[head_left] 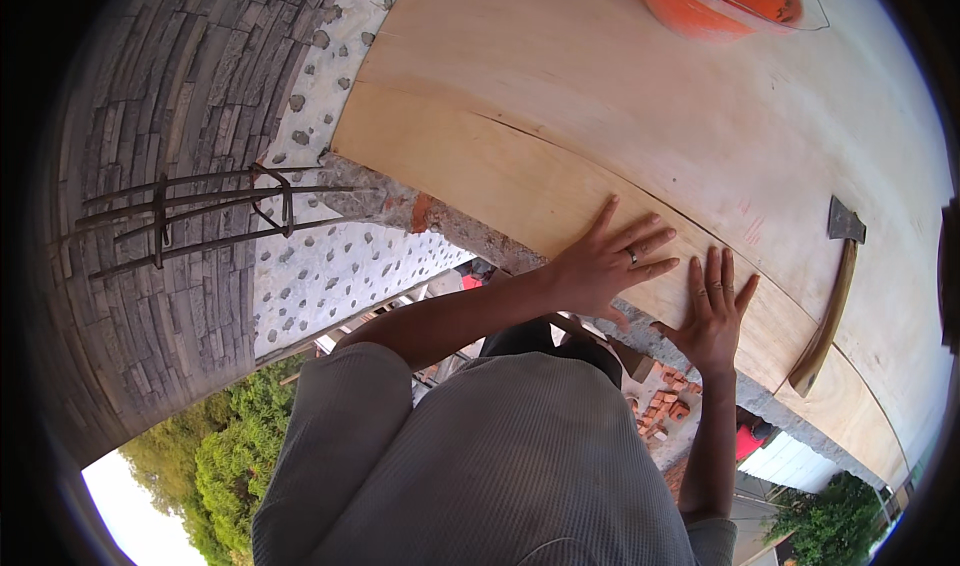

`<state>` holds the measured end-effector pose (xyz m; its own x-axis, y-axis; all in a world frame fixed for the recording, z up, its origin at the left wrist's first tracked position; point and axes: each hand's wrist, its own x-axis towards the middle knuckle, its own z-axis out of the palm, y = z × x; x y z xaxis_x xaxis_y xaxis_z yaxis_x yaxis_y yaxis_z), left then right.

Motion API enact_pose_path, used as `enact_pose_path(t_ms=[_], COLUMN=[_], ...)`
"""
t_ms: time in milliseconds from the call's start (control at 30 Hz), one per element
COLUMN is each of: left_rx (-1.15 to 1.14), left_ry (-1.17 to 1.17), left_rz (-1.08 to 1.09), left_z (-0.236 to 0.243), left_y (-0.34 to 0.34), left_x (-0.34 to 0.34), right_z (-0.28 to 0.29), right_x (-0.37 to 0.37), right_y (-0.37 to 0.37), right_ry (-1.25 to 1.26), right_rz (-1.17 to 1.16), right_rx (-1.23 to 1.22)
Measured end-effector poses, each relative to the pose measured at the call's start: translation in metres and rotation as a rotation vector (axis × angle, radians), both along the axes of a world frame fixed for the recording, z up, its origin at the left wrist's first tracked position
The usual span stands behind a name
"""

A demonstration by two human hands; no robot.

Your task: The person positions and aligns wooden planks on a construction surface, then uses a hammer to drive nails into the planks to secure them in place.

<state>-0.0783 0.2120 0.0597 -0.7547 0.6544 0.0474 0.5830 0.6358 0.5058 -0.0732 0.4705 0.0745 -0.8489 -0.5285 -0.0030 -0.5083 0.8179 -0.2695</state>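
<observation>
Grey shirt foremost; beyond it, a plywood strip bordering a large plywood sheet.
Left hand and right hand lie open on the strip, fingers spread, grasping nothing. The strip's long axis follows the sheet's near edge, slanting from far left to near right; a hatchet lies across both, head on the sheet.

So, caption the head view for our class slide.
Left hand and right hand spread on plywood, axe to the right.

Gry stone-strip wall on L, wht spotted wall adj., trees & brt sky lwr L.
</observation>
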Motion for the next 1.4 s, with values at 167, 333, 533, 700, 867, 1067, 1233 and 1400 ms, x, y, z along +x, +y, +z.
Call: enact_pose_path(t_ms=[167, 333, 533, 700, 867, 1067, 1233, 1400], left_rx=[-0.196, -0.164, -0.310, -0.223, -0.136, -0.219, -0.191, -0.199], left_ry=[0.255, 0.132, 0.205, 0.193, 0.164, 0.019, 0.119, 0.098], left_rz=[-0.014, -0.030, -0.027, 0.008, 0.045, -0.066, 0.020, 0.060], left_z=[-0.014, -0.011, -0.007, -0.007, -0.003, 0.016, 0.010, 0.007], left_y=[-0.012, -0.013, -0.009, -0.012, -0.004, -0.008, 0.007, 0.011], left_x=[-0.003, -0.002, 0.000, 0.004, 0.000, -0.010, -0.039, -0.044], right_z=[0.001, -0.002, -0.006, -0.002, 0.000, -0.002, -0.003, 0.002], right_x=[-0.001, 0.002, 0.005, 0.005, 0.001, 0.003, -0.001, -0.002], right_y=[-0.005, -0.006, -0.002, -0.001, 0.001, -0.003, -0.013, -0.017], right_ry=[0.004, 0.033, 0.052, 0.071, 0.020, 0.040, 0.055, -0.016], right_rz=[0.012, 0.014, 0.041, 0.076, 0.036, -0.177, -0.377, -0.408], right_rx=[0.010, 0.047, 0.077, 0.024, 0.153, 0.092, 0.131, 0.102])
